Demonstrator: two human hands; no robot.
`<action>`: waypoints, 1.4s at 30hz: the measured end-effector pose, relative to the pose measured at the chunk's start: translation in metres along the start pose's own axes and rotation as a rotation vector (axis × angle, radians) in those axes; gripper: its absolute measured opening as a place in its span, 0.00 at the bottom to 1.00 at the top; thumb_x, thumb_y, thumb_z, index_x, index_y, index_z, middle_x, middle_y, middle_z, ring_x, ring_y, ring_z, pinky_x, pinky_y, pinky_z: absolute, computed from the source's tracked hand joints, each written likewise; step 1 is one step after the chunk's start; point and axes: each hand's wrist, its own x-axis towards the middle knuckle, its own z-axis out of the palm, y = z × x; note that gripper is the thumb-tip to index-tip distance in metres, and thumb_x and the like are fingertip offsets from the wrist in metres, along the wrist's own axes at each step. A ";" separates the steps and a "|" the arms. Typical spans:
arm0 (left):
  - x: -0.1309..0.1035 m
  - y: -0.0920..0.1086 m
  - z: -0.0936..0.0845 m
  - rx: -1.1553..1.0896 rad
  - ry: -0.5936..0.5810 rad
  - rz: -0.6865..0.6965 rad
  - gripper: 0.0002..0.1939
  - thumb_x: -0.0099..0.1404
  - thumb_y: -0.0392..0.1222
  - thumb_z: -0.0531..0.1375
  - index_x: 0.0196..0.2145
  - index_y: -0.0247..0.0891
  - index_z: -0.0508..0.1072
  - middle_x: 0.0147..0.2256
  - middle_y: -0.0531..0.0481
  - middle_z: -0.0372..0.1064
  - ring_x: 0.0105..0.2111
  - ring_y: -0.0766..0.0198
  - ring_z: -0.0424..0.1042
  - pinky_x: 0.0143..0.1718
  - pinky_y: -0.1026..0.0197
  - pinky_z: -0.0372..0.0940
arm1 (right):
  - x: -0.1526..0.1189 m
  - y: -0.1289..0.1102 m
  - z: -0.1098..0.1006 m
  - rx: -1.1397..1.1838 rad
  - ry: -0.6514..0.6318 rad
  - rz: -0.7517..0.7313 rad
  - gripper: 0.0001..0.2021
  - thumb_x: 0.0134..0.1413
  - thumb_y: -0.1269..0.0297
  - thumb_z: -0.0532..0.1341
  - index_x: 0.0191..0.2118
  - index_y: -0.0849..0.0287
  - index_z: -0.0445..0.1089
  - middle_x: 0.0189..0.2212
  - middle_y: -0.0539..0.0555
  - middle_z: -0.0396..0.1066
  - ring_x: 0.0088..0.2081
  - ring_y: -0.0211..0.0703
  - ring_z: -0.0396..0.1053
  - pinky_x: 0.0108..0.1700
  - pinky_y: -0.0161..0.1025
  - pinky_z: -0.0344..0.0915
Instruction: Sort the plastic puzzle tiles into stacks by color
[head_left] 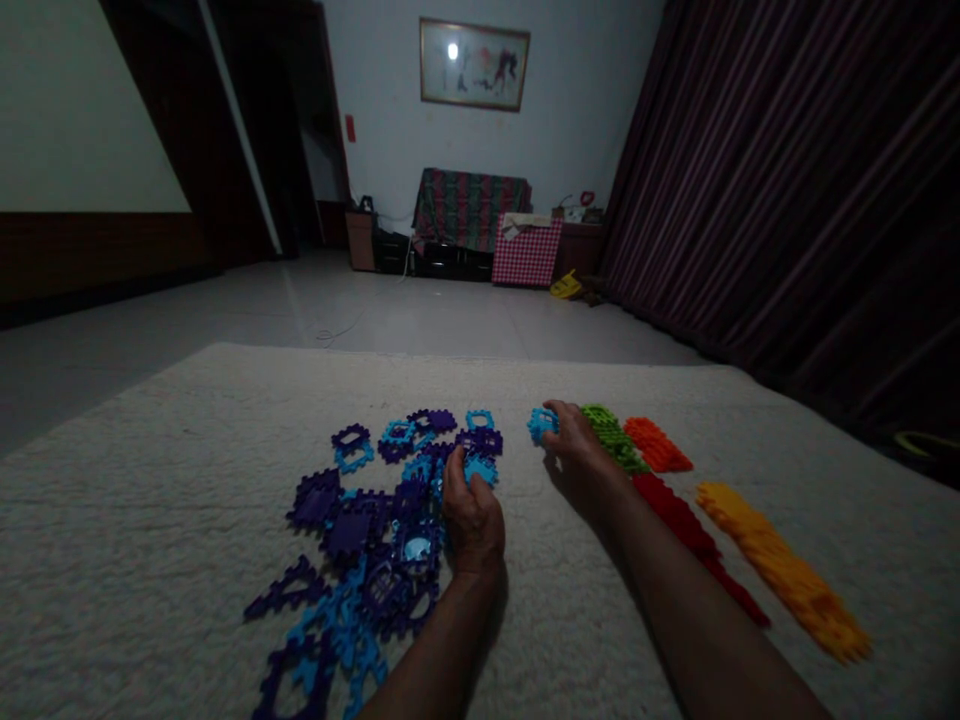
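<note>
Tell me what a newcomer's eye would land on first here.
Probably the bright yellow row at lower right, beside the red row. Next, the jumbled purple and blue pile left of centre, with the left hand at its edge. Farther right, the right hand touches a light-blue piece.

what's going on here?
Someone is working bare-handed on a pale rug. The right hand has its fingers at a light blue piece set apart from the loose purple and blue pile; how firmly it grips is unclear. The left hand is at the pile's right edge. Further right lie green pieces, orange pieces, red pieces and yellow pieces, grouped by colour.
</note>
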 end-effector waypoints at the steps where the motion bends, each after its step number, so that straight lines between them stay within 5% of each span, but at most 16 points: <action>1: 0.000 0.000 0.000 0.002 0.004 0.003 0.25 0.64 0.35 0.51 0.57 0.32 0.72 0.57 0.37 0.72 0.60 0.54 0.69 0.64 0.54 0.61 | 0.006 0.004 0.004 0.010 -0.033 0.049 0.25 0.38 0.76 0.58 0.48 0.56 0.74 0.55 0.60 0.69 0.55 0.53 0.66 0.56 0.46 0.65; 5: 0.000 -0.001 0.000 0.021 0.004 0.020 0.26 0.63 0.35 0.52 0.57 0.31 0.72 0.56 0.36 0.72 0.58 0.53 0.70 0.63 0.53 0.62 | 0.023 0.021 0.023 0.055 -0.096 0.271 0.26 0.43 0.74 0.57 0.52 0.61 0.72 0.49 0.62 0.74 0.51 0.53 0.71 0.54 0.47 0.67; 23: 0.000 0.001 -0.001 -0.019 0.015 0.029 0.24 0.61 0.34 0.53 0.54 0.33 0.74 0.54 0.37 0.74 0.57 0.53 0.72 0.62 0.54 0.63 | 0.007 0.043 0.042 0.222 -0.026 0.166 0.21 0.42 0.74 0.56 0.44 0.60 0.75 0.46 0.62 0.74 0.49 0.52 0.73 0.56 0.51 0.68; 30: 0.001 0.000 0.001 -0.035 0.034 0.026 0.25 0.62 0.34 0.52 0.55 0.30 0.74 0.55 0.35 0.73 0.58 0.52 0.70 0.64 0.52 0.62 | 0.019 0.021 0.040 0.198 0.111 0.042 0.20 0.44 0.73 0.56 0.45 0.58 0.75 0.49 0.60 0.75 0.53 0.52 0.71 0.59 0.51 0.65; 38: 0.001 0.000 0.001 -0.035 0.034 0.004 0.25 0.64 0.35 0.51 0.57 0.29 0.72 0.57 0.35 0.71 0.60 0.54 0.69 0.64 0.54 0.61 | 0.067 -0.036 0.078 0.085 -0.260 0.154 0.19 0.54 0.72 0.59 0.51 0.58 0.76 0.49 0.60 0.76 0.47 0.47 0.74 0.51 0.40 0.68; 42: 0.001 0.001 0.001 -0.018 0.040 0.002 0.25 0.64 0.35 0.51 0.57 0.31 0.73 0.57 0.36 0.72 0.59 0.54 0.69 0.64 0.54 0.61 | 0.094 -0.044 0.088 0.020 -0.379 0.249 0.13 0.46 0.72 0.65 0.40 0.55 0.80 0.40 0.57 0.79 0.43 0.48 0.75 0.45 0.38 0.67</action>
